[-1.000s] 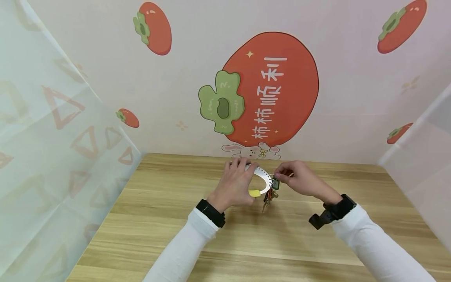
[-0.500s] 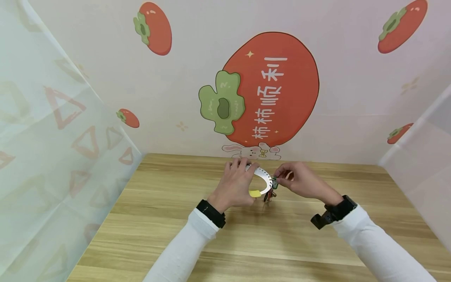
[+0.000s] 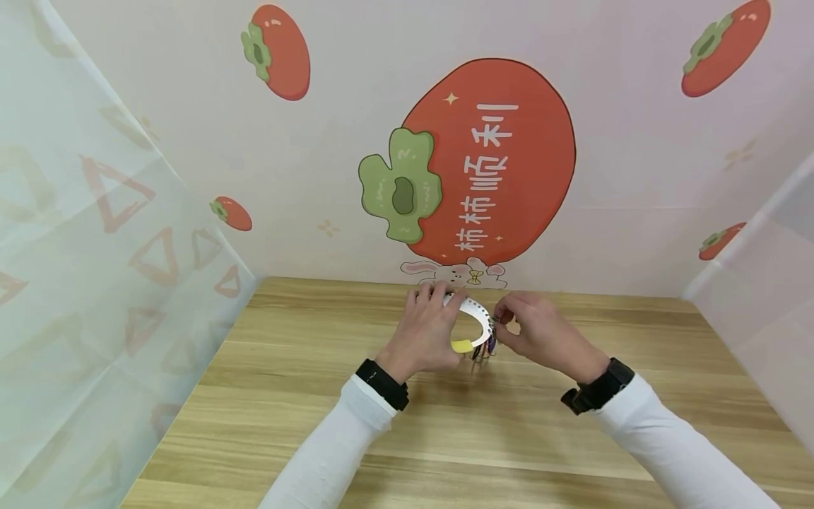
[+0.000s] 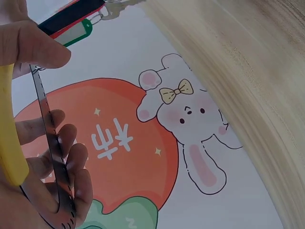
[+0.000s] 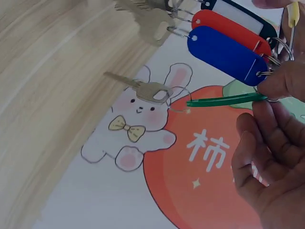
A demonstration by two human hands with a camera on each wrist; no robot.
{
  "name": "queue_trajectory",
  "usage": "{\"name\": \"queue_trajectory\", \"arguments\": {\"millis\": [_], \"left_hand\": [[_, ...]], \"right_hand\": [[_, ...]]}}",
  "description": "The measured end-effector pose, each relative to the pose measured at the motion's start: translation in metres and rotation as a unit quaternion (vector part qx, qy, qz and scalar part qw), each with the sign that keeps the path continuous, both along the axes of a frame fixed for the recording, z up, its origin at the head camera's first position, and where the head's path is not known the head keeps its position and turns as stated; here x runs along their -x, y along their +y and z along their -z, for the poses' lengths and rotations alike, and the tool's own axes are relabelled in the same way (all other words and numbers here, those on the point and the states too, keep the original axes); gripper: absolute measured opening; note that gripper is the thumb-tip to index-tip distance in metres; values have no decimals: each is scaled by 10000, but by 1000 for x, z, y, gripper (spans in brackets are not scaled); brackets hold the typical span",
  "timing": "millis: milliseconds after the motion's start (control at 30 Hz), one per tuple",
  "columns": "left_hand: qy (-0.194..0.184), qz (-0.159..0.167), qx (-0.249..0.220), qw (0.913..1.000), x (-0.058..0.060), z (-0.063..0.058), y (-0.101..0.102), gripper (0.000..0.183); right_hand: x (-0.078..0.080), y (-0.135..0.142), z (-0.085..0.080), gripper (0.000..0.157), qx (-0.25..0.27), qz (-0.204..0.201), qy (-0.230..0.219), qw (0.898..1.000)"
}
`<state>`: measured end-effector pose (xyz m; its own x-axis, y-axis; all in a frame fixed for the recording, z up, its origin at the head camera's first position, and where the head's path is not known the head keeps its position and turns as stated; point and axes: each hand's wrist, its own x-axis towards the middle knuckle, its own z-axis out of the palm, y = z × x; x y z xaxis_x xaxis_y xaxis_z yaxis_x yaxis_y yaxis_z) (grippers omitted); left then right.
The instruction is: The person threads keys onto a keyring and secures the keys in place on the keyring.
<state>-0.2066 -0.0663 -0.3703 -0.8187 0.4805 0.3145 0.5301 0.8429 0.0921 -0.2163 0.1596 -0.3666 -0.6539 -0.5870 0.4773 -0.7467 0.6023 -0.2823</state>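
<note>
My left hand point(image 3: 425, 329) grips a flat white metal hoop point(image 3: 477, 317) lined with small holes. The hoop has a yellow grip point(image 4: 10, 129), and the fingertips point(image 4: 71, 162) curl behind the metal rim. From its right side hangs a bunch of keys point(image 3: 483, 350) with coloured tags. At that side my right hand point(image 3: 540, 336) pinches the end of a green key tag point(image 5: 226, 100), seen edge-on, with a key point(image 5: 151, 91) dangling from its far ring. Beside it are a blue tag point(image 5: 228, 56), a red tag point(image 5: 209, 21) and a dark tag point(image 5: 243, 16). The pinched fastening is partly hidden.
Both hands work above a wooden table point(image 3: 305, 424), near its back edge. A pale wall point(image 3: 636, 177) with persimmon and rabbit pictures stands behind it. A printed sheet point(image 3: 95, 247) closes off the left side.
The right hand has shifted and turned slightly at the hoop's right edge. The green tag, facing the head view earlier, has turned out of sight there, and a blue one shows.
</note>
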Motion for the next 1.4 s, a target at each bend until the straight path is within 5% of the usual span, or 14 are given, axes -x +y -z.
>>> {"name": "queue_trajectory", "arguments": {"millis": [267, 533, 633, 767, 933, 1000, 1167, 1400], "left_hand": [[-106, 43, -144, 9998, -1, 0, 0, 97], [-50, 80, -90, 9999, 0, 0, 0, 93], [-52, 96, -99, 9999, 0, 1, 0, 92], [-62, 112, -104, 9999, 0, 1, 1, 90], [-121, 173, -77, 9997, 1, 1, 0, 89], [-126, 218, -90, 9996, 0, 1, 0, 89], [-156, 326, -138, 9993, 0, 1, -1, 89], [-254, 397, -159, 9988, 0, 1, -1, 87]], "right_hand": [[4, 5, -3, 7, 731, -45, -1896, 9791], [8, 17, -4, 10, 1535, -74, -3678, 9171], [9, 19, -4, 12, 1652, -36, -3826, 9090], [8, 17, -3, 10, 1730, -8, -3435, 9231], [4, 11, -2, 11, 1219, -18, -1835, 9754], [3, 8, -2, 14, 995, -45, -1169, 9881], [2, 5, -3, 21, 811, -180, -541, 9951], [0, 5, -5, 14, 785, 35, -995, 9919]]}}
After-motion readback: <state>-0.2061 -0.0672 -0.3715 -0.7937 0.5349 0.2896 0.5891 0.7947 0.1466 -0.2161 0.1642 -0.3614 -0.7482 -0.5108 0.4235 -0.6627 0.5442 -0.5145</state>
